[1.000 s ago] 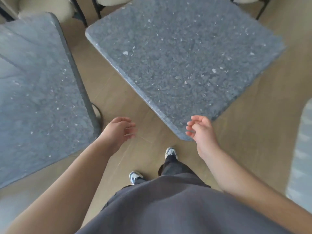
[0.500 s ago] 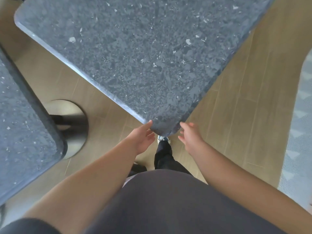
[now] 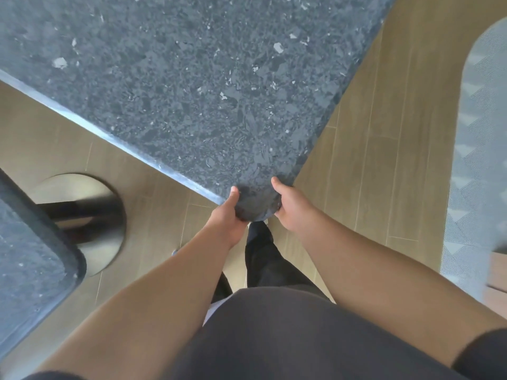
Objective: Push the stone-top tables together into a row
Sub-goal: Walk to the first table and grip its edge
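My left hand [image 3: 229,215] and right hand [image 3: 292,208] have just closed on the near rounded corner of the dark grey speckled stone-top desk [image 3: 192,86] — half a second ago they were only reaching in, with the fingers open and just short of the edge, and a moment before that they hung in the air well clear of it. Now each thumb lies on the top surface, one on either side of the corner, and the palms press against the edge; the fingers go under the slab, so I cannot see how far they wrap, but both hands plainly grip the stone. The desk fills the far and middle part of my view, set cornerwise to me, with its point just above my dark trousers [image 3: 263,259]. The second stone-top desk [image 3: 30,272], of the same grey speckled kind, shows its rounded corner at the near left, and its round brushed-metal base [image 3: 90,204] stands on the pale wooden plank floor [image 3: 365,174]. The two tops are well apart — a wide strip of floor runs between them. A light grey patterned rug [image 3: 482,149] lies at the right. I judge the grasp made and the push not yet begun; the desk needs turning and sliding left.
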